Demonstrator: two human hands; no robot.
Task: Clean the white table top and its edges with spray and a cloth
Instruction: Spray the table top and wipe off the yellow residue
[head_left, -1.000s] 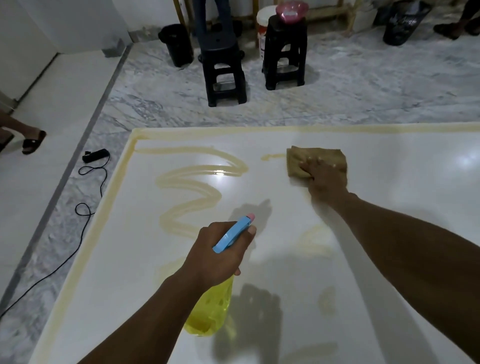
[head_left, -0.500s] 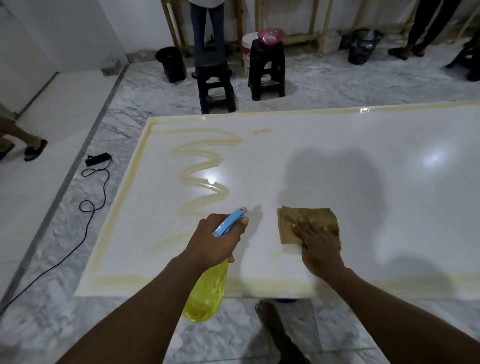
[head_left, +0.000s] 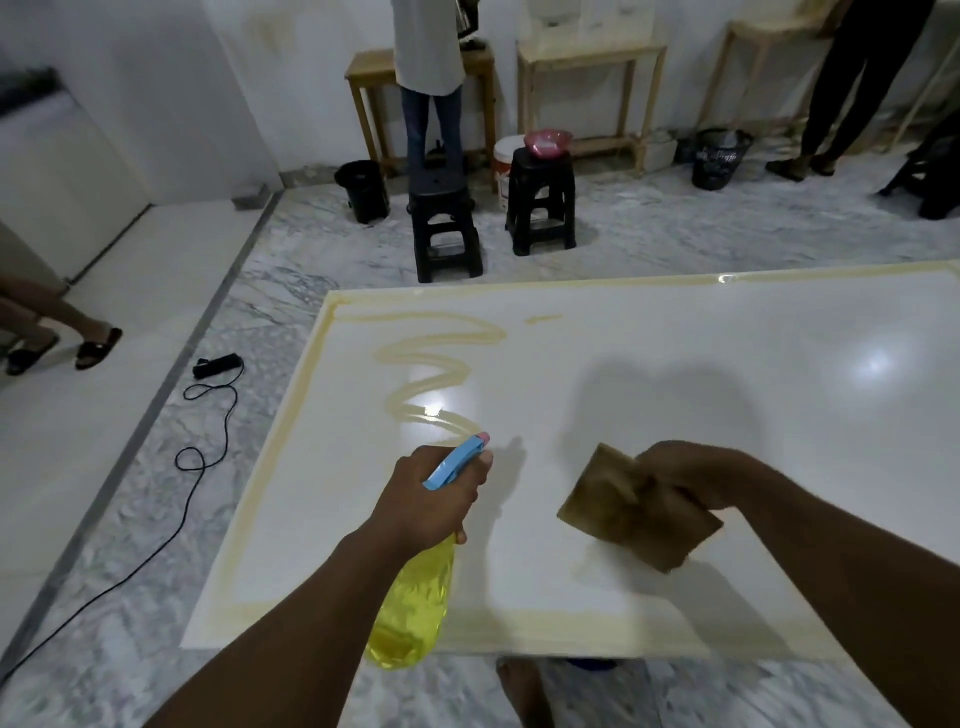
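The white table top (head_left: 727, 415) fills the middle of the view, with a yellowish squiggle streak (head_left: 431, 364) on its left part and yellowish bands along its edges. My left hand (head_left: 431, 499) grips a spray bottle (head_left: 410, 608) of yellow liquid with a blue trigger head, its nozzle pointing toward the streak. My right hand (head_left: 680, 475) holds a brown folded cloth (head_left: 631, 514) lifted off the surface, above the table's near part. My bare foot (head_left: 522, 691) shows under the near edge.
Two black stools (head_left: 444, 228) (head_left: 540, 197) stand beyond the far edge, one with a pink bowl (head_left: 548, 141). A black bin (head_left: 362, 189), a black basket (head_left: 719, 156), wooden tables (head_left: 592, 52) and standing people line the back. A cable and plug strip (head_left: 215, 366) lie on the floor at left.
My right hand dragged the cloth from the far middle of the table toward the near edge, then lifted it off the surface. The view pulled back. The left hand kept the bottle.
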